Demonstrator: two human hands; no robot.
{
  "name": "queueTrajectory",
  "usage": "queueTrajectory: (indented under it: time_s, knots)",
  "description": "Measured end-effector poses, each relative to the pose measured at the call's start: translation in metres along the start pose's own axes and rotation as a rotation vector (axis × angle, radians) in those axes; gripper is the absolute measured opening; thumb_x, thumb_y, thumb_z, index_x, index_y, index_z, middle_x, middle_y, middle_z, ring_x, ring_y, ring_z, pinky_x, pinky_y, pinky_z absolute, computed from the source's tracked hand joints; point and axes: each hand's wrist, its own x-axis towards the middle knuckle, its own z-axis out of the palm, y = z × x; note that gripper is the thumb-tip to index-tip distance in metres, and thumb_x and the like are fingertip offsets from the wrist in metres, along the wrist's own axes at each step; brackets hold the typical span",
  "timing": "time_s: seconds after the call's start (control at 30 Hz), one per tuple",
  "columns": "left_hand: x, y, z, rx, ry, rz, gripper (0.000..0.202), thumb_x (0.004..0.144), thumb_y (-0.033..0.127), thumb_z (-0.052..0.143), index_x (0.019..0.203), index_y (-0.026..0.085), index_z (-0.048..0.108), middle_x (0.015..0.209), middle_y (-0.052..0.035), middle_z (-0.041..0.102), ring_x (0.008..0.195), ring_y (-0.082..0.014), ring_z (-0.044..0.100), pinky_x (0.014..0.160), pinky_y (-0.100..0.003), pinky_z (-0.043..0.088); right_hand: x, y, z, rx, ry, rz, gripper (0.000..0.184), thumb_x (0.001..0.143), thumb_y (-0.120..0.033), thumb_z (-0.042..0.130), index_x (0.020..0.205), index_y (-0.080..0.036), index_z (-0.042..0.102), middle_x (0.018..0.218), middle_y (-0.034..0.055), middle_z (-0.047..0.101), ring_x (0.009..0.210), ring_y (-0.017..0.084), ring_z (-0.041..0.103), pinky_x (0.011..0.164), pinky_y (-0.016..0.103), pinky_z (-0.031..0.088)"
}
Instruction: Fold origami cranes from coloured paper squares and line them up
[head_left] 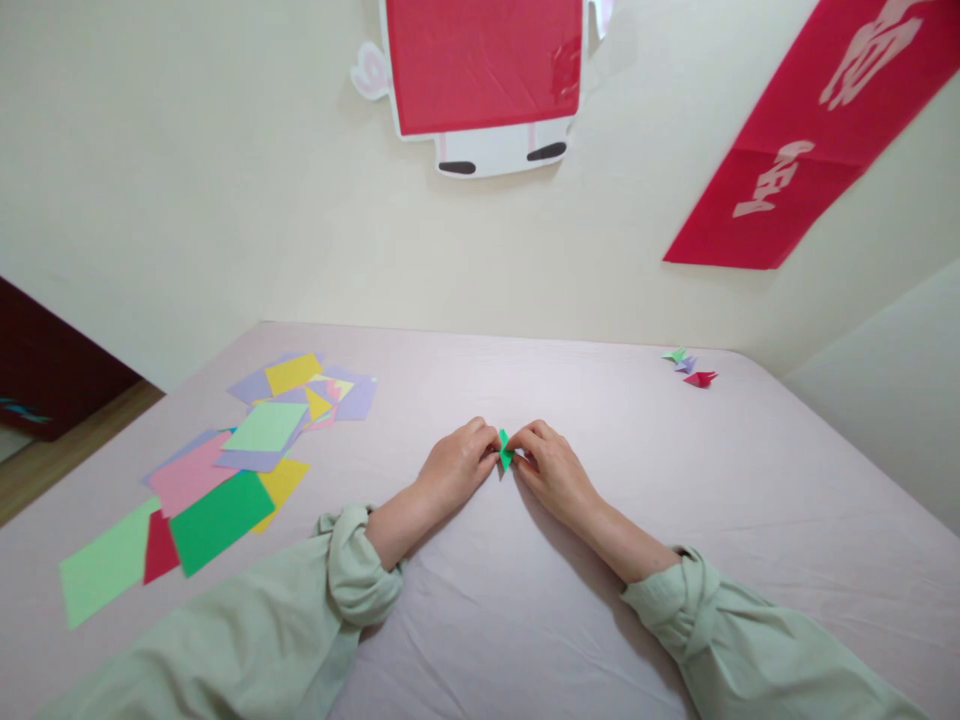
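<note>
A small folded piece of green paper (505,452) is between my two hands, just above the middle of the table. My left hand (460,458) pinches its left side with thumb and forefinger. From the other side, my right hand (551,465) grips its right edge with the fingertips. Parts of the paper are hidden behind the fingers, so its full shape does not show. Both hands are closed, and their sleeves are rolled up at the forearms.
Loose coloured paper sheets (221,523) lie spread over the left of the cloth-covered table (480,640). Several small folded paper figures, among them a red one (701,380), sit at the back right. A wall (480,255) with red decorations stands behind the table.
</note>
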Motion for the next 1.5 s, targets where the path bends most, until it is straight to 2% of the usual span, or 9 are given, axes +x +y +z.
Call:
queueTrajectory:
  time_s: [0.27, 0.4, 0.57, 0.93, 1.2, 1.5]
  knots:
    - [-0.002, 0.007, -0.004, 0.062, -0.05, 0.028, 0.012, 0.085, 0.017, 0.055, 0.094, 0.024, 0.058, 0.098, -0.0019, 0.057, 0.091, -0.0178, 0.057, 0.076, -0.028, 0.045, 0.002, 0.001, -0.002, -0.032, -0.01, -0.006, 0.018, 0.084, -0.009, 0.056, 0.091, -0.023, 0.066, 0.093, 0.0028, 0.058, 0.083, 0.016, 0.055, 0.076, 0.028, 0.039]
    - [0.002, 0.004, 0.0, 0.009, -0.015, -0.024, 0.007, 0.088, 0.021, 0.052, 0.086, 0.023, 0.059, 0.09, -0.0004, 0.057, 0.081, -0.0156, 0.057, 0.072, -0.026, 0.044, 0.004, 0.001, -0.001, -0.022, 0.02, 0.015, 0.012, 0.087, -0.014, 0.056, 0.083, -0.021, 0.064, 0.087, 0.0023, 0.059, 0.079, 0.016, 0.055, 0.073, 0.027, 0.039]
    - [0.008, -0.003, 0.006, -0.07, 0.037, -0.108, 0.011, 0.088, 0.028, 0.054, 0.082, 0.021, 0.059, 0.085, -0.0004, 0.057, 0.076, -0.0154, 0.057, 0.069, -0.026, 0.043, 0.01, -0.001, -0.001, -0.039, 0.011, 0.063, 0.014, 0.089, -0.018, 0.055, 0.076, -0.02, 0.06, 0.079, 0.001, 0.057, 0.071, 0.014, 0.053, 0.067, 0.026, 0.037]
    - [0.017, -0.001, 0.006, 0.104, -0.022, -0.171, 0.014, 0.092, 0.031, 0.049, 0.084, 0.021, 0.056, 0.086, -0.0014, 0.06, 0.076, -0.0172, 0.058, 0.064, -0.027, 0.04, 0.024, -0.001, -0.004, -0.15, -0.077, 0.152, 0.012, 0.089, -0.021, 0.054, 0.077, -0.02, 0.059, 0.077, 0.0007, 0.063, 0.07, 0.015, 0.055, 0.067, 0.026, 0.032]
    - [0.019, 0.007, 0.004, 0.276, -0.075, -0.241, 0.017, 0.095, 0.034, 0.043, 0.093, 0.021, 0.055, 0.096, -0.0038, 0.06, 0.08, -0.0182, 0.061, 0.064, -0.028, 0.041, 0.03, -0.015, -0.009, -0.251, -0.16, 0.273, 0.016, 0.09, -0.026, 0.052, 0.079, -0.019, 0.06, 0.081, 0.0031, 0.069, 0.074, 0.016, 0.059, 0.07, 0.027, 0.03]
    - [0.015, 0.007, 0.007, 0.25, -0.033, -0.221, 0.012, 0.094, 0.033, 0.046, 0.099, 0.025, 0.053, 0.1, -0.0014, 0.062, 0.084, -0.018, 0.063, 0.066, -0.028, 0.043, 0.027, -0.02, -0.009, -0.307, -0.126, 0.252, 0.01, 0.09, -0.023, 0.051, 0.083, -0.019, 0.056, 0.082, 0.0033, 0.068, 0.075, 0.017, 0.06, 0.071, 0.028, 0.03]
